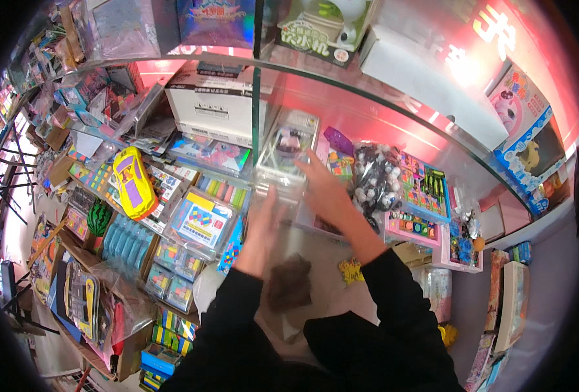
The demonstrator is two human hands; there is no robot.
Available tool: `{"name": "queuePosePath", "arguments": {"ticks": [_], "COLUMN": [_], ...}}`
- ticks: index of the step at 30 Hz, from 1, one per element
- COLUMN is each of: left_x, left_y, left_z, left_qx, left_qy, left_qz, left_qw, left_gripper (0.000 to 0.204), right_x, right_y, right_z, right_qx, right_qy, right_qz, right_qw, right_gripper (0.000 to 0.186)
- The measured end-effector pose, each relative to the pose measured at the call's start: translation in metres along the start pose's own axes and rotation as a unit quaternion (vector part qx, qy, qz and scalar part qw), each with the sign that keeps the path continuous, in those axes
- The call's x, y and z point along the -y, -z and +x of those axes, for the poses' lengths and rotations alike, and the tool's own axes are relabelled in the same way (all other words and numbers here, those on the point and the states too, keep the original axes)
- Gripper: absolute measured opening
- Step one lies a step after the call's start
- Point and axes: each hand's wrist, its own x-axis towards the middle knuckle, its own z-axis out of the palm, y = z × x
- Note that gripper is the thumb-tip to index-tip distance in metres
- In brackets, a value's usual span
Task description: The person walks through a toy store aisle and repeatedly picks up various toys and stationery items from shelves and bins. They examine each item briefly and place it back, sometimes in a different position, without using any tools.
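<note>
A stack of clear plastic packages, the top one with a dark and pale item inside, sits on a glass shelf beside a green-edged glass divider. My right hand grips its right side, index finger on the top package. My left hand is at the lower left of the stack, fingers raised against the clear plastic and slightly blurred.
Left are crowded displays with a yellow toy-car package and boxed block sets. Right are a bag of black-and-white balls and small trays. An upper glass shelf carries boxes. A brown patch lies below my hands.
</note>
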Motion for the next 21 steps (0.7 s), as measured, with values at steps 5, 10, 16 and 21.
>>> {"name": "queuePosePath", "arguments": {"ticks": [5,10,16,21], "left_x": [0.002,0.008,-0.051,-0.049], "left_y": [-0.006,0.001,-0.022,-0.028], "left_z": [0.030,-0.024,0.026,0.018], "left_qx": [-0.064,-0.194,0.071,0.073], "left_qy": [-0.009,-0.292,-0.498,-0.468], "left_qz": [0.042,0.279,0.758,0.771], "left_qw": [0.997,0.894,0.415,0.425], "left_gripper": [0.052,0.066,0.084,0.082], "right_x": [0.004,0.017,-0.030,-0.111], "right_y": [0.003,0.009,-0.097,-0.229], "right_z": [-0.001,-0.117,-0.261,-0.303], "right_qx": [-0.083,-0.100,0.283,0.379], "right_qy": [0.064,0.059,-0.130,-0.293], "right_qz": [-0.069,0.024,0.060,0.036], "right_qw": [0.992,0.993,0.948,0.877], "right_gripper": [0.061,0.039,0.046,0.099]}}
